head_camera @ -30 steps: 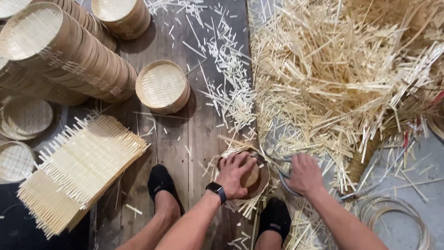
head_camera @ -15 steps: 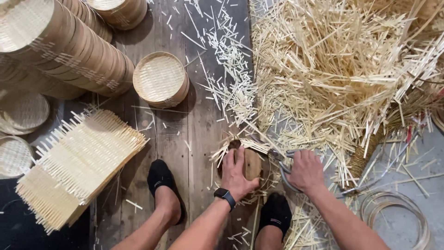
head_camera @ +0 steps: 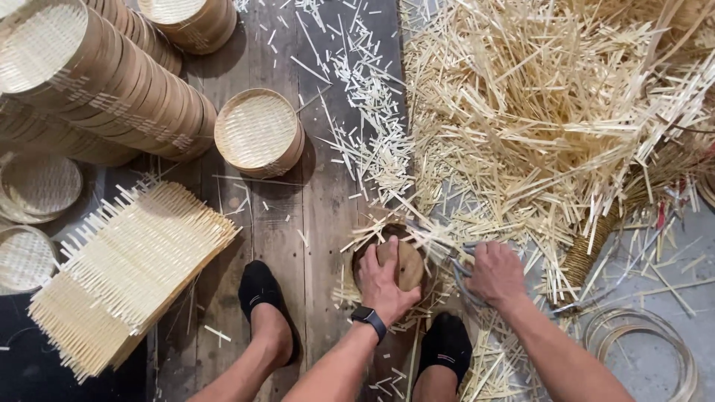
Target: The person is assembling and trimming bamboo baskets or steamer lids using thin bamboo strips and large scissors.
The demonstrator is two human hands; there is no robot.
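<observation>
My left hand (head_camera: pixel 384 281) presses flat on a small round bamboo basket (head_camera: pixel 409 258) that lies on the wooden floor between my feet, strip ends sticking out around its rim. My right hand (head_camera: pixel 495 272) grips the handles of metal shears (head_camera: pixel 456 259), whose blades reach in at the basket's right edge. A black watch sits on my left wrist (head_camera: pixel 370 318). The basket's underside is hidden by my hand.
A large heap of cut bamboo strips (head_camera: pixel 551 112) fills the right. One finished round basket (head_camera: pixel 258 132) stands ahead, a long stack of baskets (head_camera: pixel 112 82) lies at the upper left, woven mats (head_camera: pixel 126 268) at the left, and hoops (head_camera: pixel 648 342) at the lower right.
The view has shifted slightly. My left hand has turned on the basket, fingers now pointing up, and the shears stay at its right rim.
</observation>
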